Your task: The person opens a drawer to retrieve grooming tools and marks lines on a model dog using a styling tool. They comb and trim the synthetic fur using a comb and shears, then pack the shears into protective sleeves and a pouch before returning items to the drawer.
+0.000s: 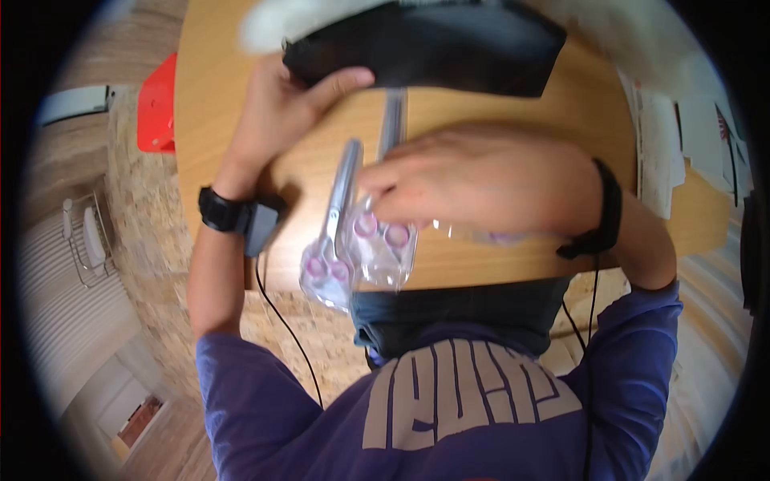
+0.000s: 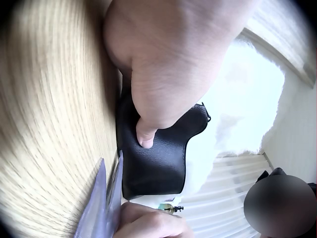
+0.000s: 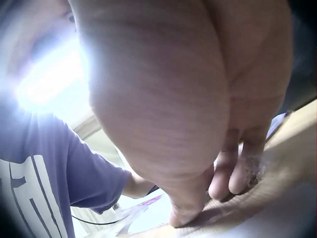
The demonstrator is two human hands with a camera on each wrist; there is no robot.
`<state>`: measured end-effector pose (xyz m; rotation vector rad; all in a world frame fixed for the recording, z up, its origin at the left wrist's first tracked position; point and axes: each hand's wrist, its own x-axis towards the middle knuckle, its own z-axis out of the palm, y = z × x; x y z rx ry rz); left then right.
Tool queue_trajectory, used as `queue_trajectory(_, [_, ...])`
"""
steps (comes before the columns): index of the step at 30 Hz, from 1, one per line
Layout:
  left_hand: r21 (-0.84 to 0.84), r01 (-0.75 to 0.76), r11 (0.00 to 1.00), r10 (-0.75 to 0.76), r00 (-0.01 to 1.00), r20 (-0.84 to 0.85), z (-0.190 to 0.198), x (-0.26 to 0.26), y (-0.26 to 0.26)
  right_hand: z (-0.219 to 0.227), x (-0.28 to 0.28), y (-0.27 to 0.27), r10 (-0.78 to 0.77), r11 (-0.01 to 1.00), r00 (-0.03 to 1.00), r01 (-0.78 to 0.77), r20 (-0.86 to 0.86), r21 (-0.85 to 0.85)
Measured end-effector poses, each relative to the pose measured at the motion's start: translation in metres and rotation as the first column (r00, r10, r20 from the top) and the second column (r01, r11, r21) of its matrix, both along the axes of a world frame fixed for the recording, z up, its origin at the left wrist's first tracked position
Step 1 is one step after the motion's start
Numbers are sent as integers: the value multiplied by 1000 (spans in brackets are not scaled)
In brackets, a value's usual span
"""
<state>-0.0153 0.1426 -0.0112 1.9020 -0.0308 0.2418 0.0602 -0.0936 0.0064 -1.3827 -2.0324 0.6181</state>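
Observation:
My left hand (image 1: 277, 112) grips the left end of a black pouch (image 1: 437, 50), its thumb (image 2: 146, 136) flat on the dark face of the pouch (image 2: 153, 168). Two pairs of scissors with pink-ringed handles lie in clear packaging near the table's front edge: the left pair (image 1: 335, 210) is slightly tilted, the other pair (image 1: 393, 120) partly under my right hand (image 1: 465, 176). That hand is blurred, with bent fingers (image 3: 223, 178) low over the table; whether they grip the packaging is hidden. More clear plastic with a purple part (image 1: 501, 237) shows beneath my right forearm.
The wooden table (image 1: 561, 256) has its front edge by my body. A red object (image 1: 158, 108) stands past its left edge. Fluffy white material (image 2: 247, 94) lies beyond the pouch. Cables hang from both wrists. In the left wrist view, a person's head (image 2: 280, 206) is at lower right.

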Motion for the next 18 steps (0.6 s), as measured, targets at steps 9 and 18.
queue_trajectory(9, [52, 35, 998, -36, 999, 0, -3, -1, 4, 47, 3, 3, 3, 949, 969, 76, 249, -307])
queue_trajectory(18, [39, 49, 998, -51, 998, 36, 0, 0, 0, 69, -12, 5, -188, 981, 951, 192, 246, 9])
